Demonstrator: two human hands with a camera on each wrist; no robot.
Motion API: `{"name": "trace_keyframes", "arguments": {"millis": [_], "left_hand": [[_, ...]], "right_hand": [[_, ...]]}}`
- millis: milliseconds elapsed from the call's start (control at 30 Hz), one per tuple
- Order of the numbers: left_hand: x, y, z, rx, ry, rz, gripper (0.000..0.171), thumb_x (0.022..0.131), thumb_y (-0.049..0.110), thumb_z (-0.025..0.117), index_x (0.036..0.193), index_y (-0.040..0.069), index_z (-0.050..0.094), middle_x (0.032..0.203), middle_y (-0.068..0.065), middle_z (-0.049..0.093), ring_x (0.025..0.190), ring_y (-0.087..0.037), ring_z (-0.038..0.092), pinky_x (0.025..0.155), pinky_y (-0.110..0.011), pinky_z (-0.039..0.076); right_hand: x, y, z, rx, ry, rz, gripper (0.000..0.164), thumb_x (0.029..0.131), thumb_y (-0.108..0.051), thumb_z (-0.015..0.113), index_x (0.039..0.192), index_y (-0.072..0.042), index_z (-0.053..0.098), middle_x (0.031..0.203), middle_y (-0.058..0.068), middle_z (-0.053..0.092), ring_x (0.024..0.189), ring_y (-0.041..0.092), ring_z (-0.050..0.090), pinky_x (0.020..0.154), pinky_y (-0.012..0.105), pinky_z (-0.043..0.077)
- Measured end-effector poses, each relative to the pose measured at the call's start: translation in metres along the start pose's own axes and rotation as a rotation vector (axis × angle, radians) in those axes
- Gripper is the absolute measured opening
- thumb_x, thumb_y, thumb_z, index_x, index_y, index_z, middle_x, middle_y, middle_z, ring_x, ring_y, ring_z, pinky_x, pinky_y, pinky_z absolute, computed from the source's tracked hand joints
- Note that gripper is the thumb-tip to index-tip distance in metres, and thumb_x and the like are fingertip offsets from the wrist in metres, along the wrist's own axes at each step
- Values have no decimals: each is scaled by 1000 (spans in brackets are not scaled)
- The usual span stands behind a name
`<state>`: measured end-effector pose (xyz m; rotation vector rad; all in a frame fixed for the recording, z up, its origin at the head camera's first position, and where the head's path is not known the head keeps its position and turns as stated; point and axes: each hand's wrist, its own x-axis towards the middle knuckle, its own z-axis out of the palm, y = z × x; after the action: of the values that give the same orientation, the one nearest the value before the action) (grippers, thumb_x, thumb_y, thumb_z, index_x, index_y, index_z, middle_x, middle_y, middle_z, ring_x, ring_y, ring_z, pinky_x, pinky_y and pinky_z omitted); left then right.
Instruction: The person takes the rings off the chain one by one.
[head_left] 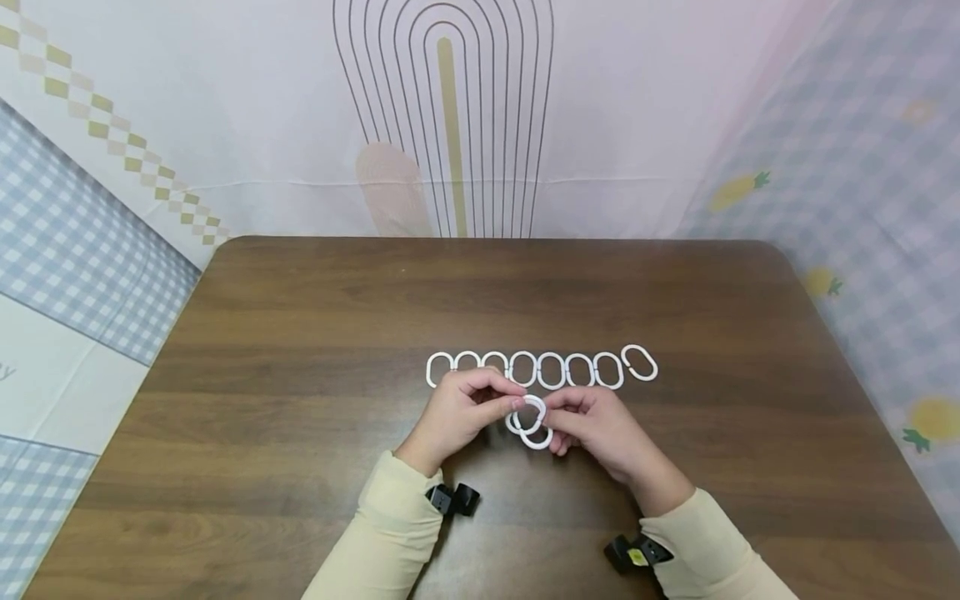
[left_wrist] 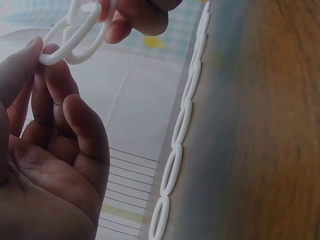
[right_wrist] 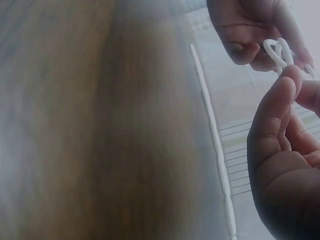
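My left hand [head_left: 461, 412] pinches a white plastic oval link [left_wrist: 80, 37] between thumb and fingertips, in front of my body and over the table. Facing it, my right hand [head_left: 600, 429] pinches another white link [head_left: 537, 447] with thumb and index finger. The held links overlap and look looped through each other; fingers hide parts of them, so I cannot tell their exact number. Just beyond my hands, several more white links [head_left: 551, 388] lie side by side in a row. The link at the right end [head_left: 640, 347] lies tilted and shows a gap in its side.
A brown wood-grain table [head_left: 300, 417] with rounded far corners lies beneath everything. Behind it hangs a pale patterned cloth [head_left: 637, 108], with blue checked cloth at both sides. Each wrist wears a small black camera [head_left: 453, 499].
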<state>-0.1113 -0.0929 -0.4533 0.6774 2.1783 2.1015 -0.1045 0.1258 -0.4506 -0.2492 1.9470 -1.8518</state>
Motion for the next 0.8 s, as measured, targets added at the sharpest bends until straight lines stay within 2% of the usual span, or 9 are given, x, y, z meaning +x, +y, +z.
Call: {"name": "trace_keyframes", "arguments": {"millis": [300, 433, 533, 633, 800], "left_hand": [[0, 0, 0, 5, -2, -9, 8, 85, -5, 76, 93, -6, 74, 85, -15, 71, 79, -7, 63, 71, -22, 52], [1, 1, 0, 17, -5, -4, 8, 85, -4, 76, 93, -5, 75, 85, -12, 71, 79, -7, 63, 71, -22, 52], [1, 1, 0, 25, -3, 6, 8, 85, -3, 77, 93, -4, 75, 84, -11, 71, 78, -7, 62, 70, -21, 52], [1, 1, -1, 31, -1, 4, 9, 85, -3, 77, 93, -3, 76, 83, -10, 70, 77, -8, 61, 69, -21, 51], [1, 0, -2, 40, 1, -8, 9, 84, -3, 77, 93, -3, 76, 82, -9, 70, 77, -8, 61, 68, -21, 51]], "right_hand": [[0, 2, -1, 141, 17, 33, 28, 92, 2, 63, 108, 24, 57, 74, 6, 66, 57, 10, 61, 56, 24, 55], [0, 4, -3, 198, 9, 47, 20, 92, 2, 62, 104, 18, 62, 75, 6, 66, 57, 10, 61, 55, 23, 55], [0, 3, -5, 233, 11, 57, 10, 93, 1, 62, 99, 7, 67, 76, 5, 65, 57, 10, 61, 55, 23, 55], [1, 4, -6, 252, 16, 67, 7, 93, 0, 62, 95, -1, 69, 77, 5, 65, 58, 10, 61, 55, 22, 54], [2, 5, -9, 259, 24, 79, 7, 93, 0, 62, 97, 4, 68, 78, 5, 65, 58, 9, 60, 55, 22, 54]]}}
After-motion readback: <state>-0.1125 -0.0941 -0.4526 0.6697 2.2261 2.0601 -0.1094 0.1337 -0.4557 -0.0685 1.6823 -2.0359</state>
